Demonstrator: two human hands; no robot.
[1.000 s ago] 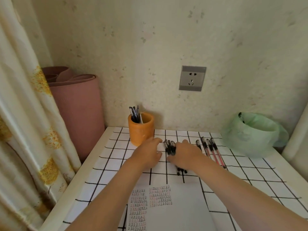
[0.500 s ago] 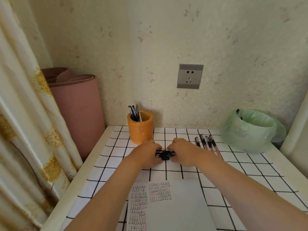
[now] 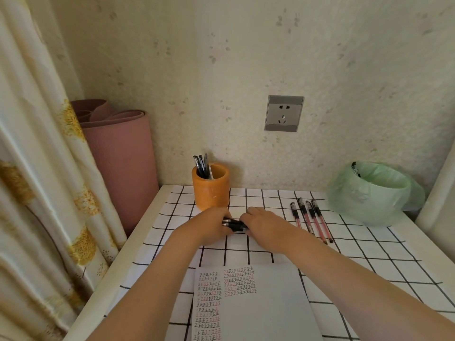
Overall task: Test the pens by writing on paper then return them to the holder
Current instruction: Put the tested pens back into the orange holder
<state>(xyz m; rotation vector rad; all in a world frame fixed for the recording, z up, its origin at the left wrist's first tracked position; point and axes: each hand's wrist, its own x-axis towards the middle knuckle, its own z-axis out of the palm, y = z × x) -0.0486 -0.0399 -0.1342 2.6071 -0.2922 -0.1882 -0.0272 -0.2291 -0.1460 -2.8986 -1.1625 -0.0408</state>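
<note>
Gathering step, by the look of it: left hand (image 3: 211, 228) and right hand (image 3: 267, 227) each have fingers curled round one end of a bunch of black pens (image 3: 234, 225), held crosswise and low over the table (image 3: 369, 257). Can't tell if the bunch touches the surface. It sits just in front of the orange holder (image 3: 210, 188), which already has a few dark pens (image 3: 202, 164) standing in it. Four red pens (image 3: 311, 220) lie side by side to the right, near a bin lined with a green bag (image 3: 369, 193). The paper (image 3: 266, 311) is nearer the person, its left part filled with rows of test marks in black and red. My read: black pens are tested and this is the return-to-holder step. Next move calls for squaring the ends, tipping the bunch upright in one hand, then dropping it into the free side of the holder without knocking it over. The red pens would follow.
</note>
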